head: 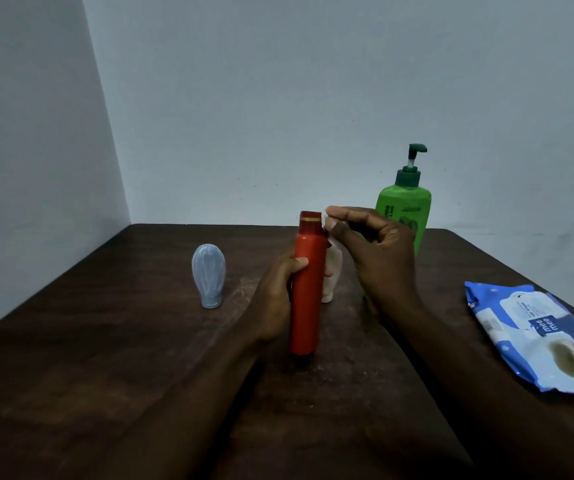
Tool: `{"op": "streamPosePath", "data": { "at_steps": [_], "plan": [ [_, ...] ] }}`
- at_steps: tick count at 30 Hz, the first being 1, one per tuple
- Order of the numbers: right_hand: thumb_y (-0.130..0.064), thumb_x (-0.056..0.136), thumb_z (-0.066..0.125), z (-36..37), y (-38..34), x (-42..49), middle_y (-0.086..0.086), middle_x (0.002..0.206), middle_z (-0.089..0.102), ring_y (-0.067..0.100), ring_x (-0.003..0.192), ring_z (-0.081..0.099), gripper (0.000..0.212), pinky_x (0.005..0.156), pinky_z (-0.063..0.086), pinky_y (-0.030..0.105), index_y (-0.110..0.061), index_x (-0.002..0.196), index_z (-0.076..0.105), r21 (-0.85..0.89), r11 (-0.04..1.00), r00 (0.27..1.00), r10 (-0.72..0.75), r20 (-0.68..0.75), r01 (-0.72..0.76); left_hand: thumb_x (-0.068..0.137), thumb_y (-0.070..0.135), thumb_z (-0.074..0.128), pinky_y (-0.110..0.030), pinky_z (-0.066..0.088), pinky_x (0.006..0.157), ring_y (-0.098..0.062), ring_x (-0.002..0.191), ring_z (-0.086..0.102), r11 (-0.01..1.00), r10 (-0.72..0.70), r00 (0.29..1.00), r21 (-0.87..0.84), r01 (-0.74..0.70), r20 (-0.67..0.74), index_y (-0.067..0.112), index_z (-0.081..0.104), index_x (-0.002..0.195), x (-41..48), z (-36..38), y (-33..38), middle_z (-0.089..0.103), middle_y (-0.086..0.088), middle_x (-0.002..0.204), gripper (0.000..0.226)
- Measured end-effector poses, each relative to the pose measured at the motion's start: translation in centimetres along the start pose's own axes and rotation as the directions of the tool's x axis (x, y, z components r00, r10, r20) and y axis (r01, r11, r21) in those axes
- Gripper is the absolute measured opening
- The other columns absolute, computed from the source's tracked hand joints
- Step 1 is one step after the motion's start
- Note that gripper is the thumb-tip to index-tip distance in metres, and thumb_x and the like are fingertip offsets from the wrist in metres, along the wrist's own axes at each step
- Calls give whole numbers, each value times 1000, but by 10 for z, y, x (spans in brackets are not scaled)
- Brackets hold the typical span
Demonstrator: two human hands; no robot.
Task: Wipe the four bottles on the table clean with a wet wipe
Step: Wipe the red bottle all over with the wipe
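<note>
— Table (105, 358) fills our view: wipes pack (534, 337) at its right edge, green pump bottle (405, 209) standing back right.
— And the red bottle (308, 289)?
— Centre, upright, our left hand (275, 296) wrapped round its body, our right hand (379, 251) up beside its cap.
— Risks, we think?
— The blue-grey bottle (208, 275), well left, looks safe. Hard rubbing up top could lever the red one into the pale bottle (332, 271) just behind. And our right fingertips only pinch the wet wipe (328, 225); it may slip.
</note>
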State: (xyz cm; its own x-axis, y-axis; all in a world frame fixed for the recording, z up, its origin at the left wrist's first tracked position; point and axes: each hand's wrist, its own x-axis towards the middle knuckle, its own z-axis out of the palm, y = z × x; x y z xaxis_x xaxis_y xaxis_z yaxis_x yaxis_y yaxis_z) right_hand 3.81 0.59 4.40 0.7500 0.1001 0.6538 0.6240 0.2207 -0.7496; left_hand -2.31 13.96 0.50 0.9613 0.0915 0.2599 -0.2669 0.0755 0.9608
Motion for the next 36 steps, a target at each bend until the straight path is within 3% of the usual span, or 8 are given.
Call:
{"op": "streamPosePath", "data": {
  "at_steps": [5,9,14,22,28,32,34,36],
  "plan": [
    [-11,86,76,6,10,1,0,101,78,11,100,72,15,83,56,25,-18,99,77,70,993,995,95,-11,-95,98,28,32,-30,58,72,-17,77,73,992,-7,997,-123,-3,-74,20,57,105,-3,1,8,78,2,80,28],
    [-9,86,75,5,9,4,-1,99,78,12,99,73,16,83,57,23,-16,100,77,72,989,992,127,4,-127,104,18,21,-27,58,60,-13,61,72,977,-23,993,-215,-3,-118,12,61,91,-6,1,14,75,-1,68,42],
    [-8,86,74,5,4,6,-3,97,78,9,97,73,16,81,56,21,-18,98,77,50,992,993,114,23,-115,105,11,20,-16,52,46,-4,45,64,986,12,987,-159,-38,-161,9,53,78,-13,10,22,66,2,48,43],
    [-10,90,70,1,-12,23,4,103,78,19,105,72,15,100,53,47,-16,101,77,-7,990,964,140,226,-142,105,1,20,-11,46,41,3,37,57,992,59,967,-94,-85,-249,8,43,69,-23,19,37,59,7,38,43],
    [-15,92,70,3,-54,35,-13,98,76,-1,90,71,16,79,57,16,-25,101,78,-410,884,888,-12,460,225,104,-2,21,-9,44,43,5,40,55,992,93,943,-50,-114,-318,8,40,66,-24,14,37,58,4,42,43],
    [-11,90,68,16,-74,35,-18,97,74,-10,92,67,21,81,50,6,-24,102,79,-449,798,789,-53,613,402,103,-6,23,-5,41,46,4,51,62,995,98,943,39,-90,-318,1,46,70,-28,18,34,64,3,49,41],
    [-9,89,68,21,-79,34,-23,85,71,-11,86,66,21,79,50,8,-23,101,80,-447,770,742,-49,669,454,100,-3,39,-2,40,53,-26,91,70,989,145,893,69,-128,-426,-20,55,91,-24,16,27,72,-23,84,25],
    [-8,88,68,21,-79,35,-22,85,72,-10,86,67,22,81,52,11,-22,101,80,-443,767,734,-53,678,464,92,9,43,1,38,58,-45,103,59,975,196,874,182,-126,-446,-25,53,107,-25,16,28,62,-39,106,39]
  ]
}}
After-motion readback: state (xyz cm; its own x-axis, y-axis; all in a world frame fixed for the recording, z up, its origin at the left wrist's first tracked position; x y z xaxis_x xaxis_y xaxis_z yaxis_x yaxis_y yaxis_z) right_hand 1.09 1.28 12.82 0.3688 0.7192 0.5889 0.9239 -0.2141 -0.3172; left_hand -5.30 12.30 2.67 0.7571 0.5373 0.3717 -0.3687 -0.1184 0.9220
